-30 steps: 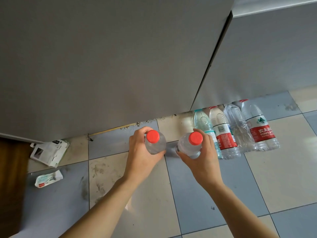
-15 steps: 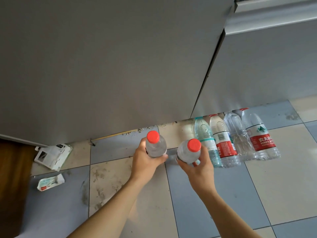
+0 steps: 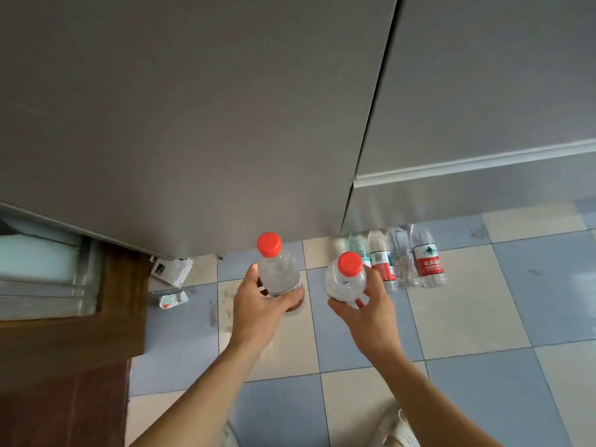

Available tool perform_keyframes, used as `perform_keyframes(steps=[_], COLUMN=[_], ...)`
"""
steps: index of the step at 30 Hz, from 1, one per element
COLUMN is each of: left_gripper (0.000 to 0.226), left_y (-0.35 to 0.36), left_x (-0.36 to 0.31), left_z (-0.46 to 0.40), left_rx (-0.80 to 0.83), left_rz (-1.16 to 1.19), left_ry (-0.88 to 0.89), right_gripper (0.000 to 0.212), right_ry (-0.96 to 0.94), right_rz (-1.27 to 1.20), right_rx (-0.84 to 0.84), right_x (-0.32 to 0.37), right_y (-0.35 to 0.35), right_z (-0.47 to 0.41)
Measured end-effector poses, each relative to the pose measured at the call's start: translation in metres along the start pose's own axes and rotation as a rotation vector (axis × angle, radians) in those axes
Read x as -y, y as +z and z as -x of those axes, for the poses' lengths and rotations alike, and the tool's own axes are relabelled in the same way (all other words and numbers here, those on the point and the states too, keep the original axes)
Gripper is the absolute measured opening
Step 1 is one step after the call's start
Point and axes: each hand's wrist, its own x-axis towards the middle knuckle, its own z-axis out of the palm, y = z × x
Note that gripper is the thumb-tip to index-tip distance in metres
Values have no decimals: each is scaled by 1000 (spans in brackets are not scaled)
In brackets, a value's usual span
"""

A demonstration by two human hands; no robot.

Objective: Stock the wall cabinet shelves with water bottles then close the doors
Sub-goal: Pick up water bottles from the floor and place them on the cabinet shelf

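You have lifted both bottles higher, left hand (image 3: 261, 309) gripping one bottle (image 3: 278, 275), right hand (image 3: 367, 312) the other bottle (image 3: 345, 280), caps pointing up toward the closed cabinet door (image 3: 193, 108) above.

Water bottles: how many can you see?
6. One clear plastic red-capped bottle in the left hand, one in the right hand, and four bottles lying on the tiled floor by the grey cabinet. More may be hidden.
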Motion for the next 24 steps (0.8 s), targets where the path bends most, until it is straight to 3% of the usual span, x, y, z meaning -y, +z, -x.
perform_keyframes(steps=[9, 17, 24], left_gripper=[52, 53, 57], left_y=[-88, -208, -276], left_x=[-213, -408, -575], left_z=[130, 205, 244], left_rx=[-13, -87, -277], left_rz=[102, 171, 312], left_ry=[69, 326, 582], right_gripper=[64, 58, 53], right_ry=[-90, -260, -545], right_rz=[81, -39, -97], right_rx=[62, 199, 334], right_x=[250, 475, 668], right_y=[-78, -87, -111], right_z=[101, 172, 176])
